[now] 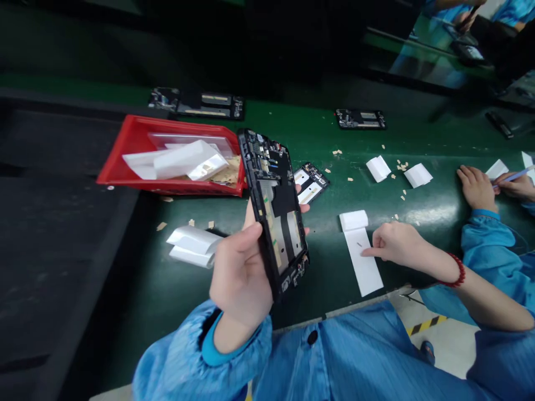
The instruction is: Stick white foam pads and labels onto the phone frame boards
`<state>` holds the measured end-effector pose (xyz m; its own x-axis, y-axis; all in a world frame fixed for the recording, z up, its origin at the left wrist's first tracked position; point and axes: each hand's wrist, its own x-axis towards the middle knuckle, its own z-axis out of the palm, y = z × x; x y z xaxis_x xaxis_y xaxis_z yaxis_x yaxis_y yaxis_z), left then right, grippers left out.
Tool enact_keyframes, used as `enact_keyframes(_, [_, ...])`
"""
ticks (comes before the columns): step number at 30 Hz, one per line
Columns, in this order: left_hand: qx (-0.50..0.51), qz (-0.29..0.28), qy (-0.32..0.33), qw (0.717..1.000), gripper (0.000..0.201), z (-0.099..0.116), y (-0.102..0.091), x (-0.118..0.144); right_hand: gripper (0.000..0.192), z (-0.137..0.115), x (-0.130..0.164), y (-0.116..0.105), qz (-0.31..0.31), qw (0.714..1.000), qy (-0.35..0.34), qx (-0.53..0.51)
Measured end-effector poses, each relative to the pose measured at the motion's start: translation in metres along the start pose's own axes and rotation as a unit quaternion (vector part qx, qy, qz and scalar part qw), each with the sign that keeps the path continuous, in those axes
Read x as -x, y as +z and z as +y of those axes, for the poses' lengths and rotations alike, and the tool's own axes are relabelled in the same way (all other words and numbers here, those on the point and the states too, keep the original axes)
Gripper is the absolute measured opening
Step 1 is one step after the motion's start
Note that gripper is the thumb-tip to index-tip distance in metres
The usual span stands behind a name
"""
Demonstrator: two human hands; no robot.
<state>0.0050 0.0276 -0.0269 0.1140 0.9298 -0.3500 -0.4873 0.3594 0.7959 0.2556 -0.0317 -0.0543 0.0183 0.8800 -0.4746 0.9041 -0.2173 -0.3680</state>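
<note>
Right of the red bin (179,127), a phone frame (278,206) is gripped in the left hand (242,267); farther right, a white strip (366,274) is touched by the half-curled right hand (393,244); any pinch cannot be told. Probably, a grey sliver (360,244) is being picked; precise handling is called for.

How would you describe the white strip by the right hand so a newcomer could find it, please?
On the green work surface, look right of the phone frame held in the left hand. There the right hand reaches over the white strip. Unlike the folded white pieces farther off, it lies mostly flat, with a small dark sliver on it.
</note>
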Motion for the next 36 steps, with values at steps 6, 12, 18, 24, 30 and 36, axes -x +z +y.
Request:
enact_keyframes(6, [-0.012, -0.02, -0.037, 0.999, 0.036, -0.004, 0.001, -0.005, 0.037, 0.011, -0.018, -0.011, 0.206, 0.967, -0.068, -0.136])
enact_keyframes(12, [-0.061, 0.001, -0.104, 0.993, 0.046, -0.01, 0.003, -0.012, 0.014, 0.006, -0.049, 0.004, 0.172, 0.943, -0.224, -0.178])
enact_keyframes(18, [-0.093, -0.041, -0.195, 0.975, 0.036, -0.003, 0.012, -0.006, 0.005, 0.005, -0.031, 0.011, 0.282, 0.887, -0.282, -0.231])
enact_keyframes(24, [-0.147, -0.069, -0.243, 0.956, 0.025, -0.015, 0.004, -0.009, 0.021, -0.004, -0.035, 0.023, 0.308, 0.865, -0.303, -0.255])
enact_keyframes(30, [-0.153, -0.026, -0.218, 0.963, 0.027, -0.02, 0.007, -0.017, 0.028, -0.01, -0.03, 0.017, 0.278, 0.873, -0.299, -0.265])
enact_keyframes(36, [-0.167, -0.026, -0.204, 0.964, 0.026, -0.021, 0.009, -0.014, 0.016, -0.008, -0.026, 0.009, 0.237, 0.886, -0.224, -0.33])
